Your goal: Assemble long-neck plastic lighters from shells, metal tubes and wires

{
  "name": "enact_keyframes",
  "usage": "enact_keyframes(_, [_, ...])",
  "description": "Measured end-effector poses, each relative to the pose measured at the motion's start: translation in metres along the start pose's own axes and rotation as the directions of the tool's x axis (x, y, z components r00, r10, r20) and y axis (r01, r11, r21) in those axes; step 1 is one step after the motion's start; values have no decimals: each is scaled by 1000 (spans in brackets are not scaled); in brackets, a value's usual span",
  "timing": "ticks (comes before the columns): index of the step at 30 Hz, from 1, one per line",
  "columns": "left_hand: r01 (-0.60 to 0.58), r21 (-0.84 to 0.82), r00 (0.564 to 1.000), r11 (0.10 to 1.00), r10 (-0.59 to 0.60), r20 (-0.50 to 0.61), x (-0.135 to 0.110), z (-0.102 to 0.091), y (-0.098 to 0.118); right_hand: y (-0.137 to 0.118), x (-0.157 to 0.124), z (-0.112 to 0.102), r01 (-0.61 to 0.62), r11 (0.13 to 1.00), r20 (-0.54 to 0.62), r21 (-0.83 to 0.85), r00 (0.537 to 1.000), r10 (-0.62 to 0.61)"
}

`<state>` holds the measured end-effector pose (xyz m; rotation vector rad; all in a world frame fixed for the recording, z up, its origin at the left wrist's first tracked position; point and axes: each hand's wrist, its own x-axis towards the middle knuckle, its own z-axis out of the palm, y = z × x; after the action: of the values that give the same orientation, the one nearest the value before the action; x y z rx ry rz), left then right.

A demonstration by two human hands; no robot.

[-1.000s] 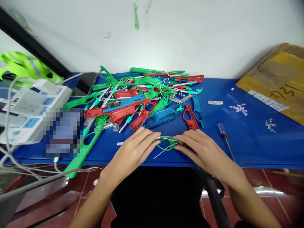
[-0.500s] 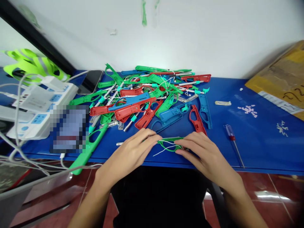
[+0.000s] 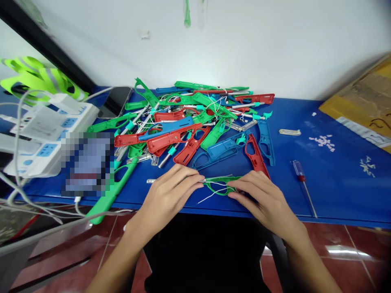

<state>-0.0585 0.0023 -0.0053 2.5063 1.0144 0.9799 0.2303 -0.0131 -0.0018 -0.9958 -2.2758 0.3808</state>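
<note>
A green plastic handle shell (image 3: 219,184) lies near the front edge of the blue table (image 3: 336,187), with thin white wires trailing from it. My left hand (image 3: 171,195) pinches its left end, where a metal rod sticks out. My right hand (image 3: 259,197) presses on its right end. Just behind my hands lies a heap of red, blue and green handle shells (image 3: 195,122) mixed with metal tubes and wires.
A red-handled screwdriver (image 3: 301,179) lies right of my right hand. Small white bits (image 3: 322,141) and a clear part (image 3: 289,132) sit further back. A cardboard box (image 3: 363,106) stands at the right, power strips (image 3: 45,134) with cables at the left, and a long green shell (image 3: 113,191) overhangs the edge.
Both hands stay on the green shell. The view has shifted slightly, so everything sits a little more to the right in the picture.
</note>
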Motion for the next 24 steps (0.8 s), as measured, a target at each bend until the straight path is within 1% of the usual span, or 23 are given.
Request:
enact_keyframes(3, [5,57,1000,998,-4,-14,-1,0,1,-1,-1,0,-1,1000,-1,-11,1000,1])
enact_keyframes(8, [-3,90,1000,996,2,12,1,0,3,-1,-2,1,-29,999,-6,23,1000,29])
enact_keyframes(14, [24,70,999,997,-27,40,0,2,1,-1,-3,2,-42,998,-16,37,999,43])
enact_keyframes(19, [47,69,998,997,-50,32,0,3,0,-1,-3,2,-54,998,-11,40,998,54])
enact_keyframes(24, [89,-6,996,996,-89,19,2,4,-3,0,-3,3,-59,997,-5,41,998,60])
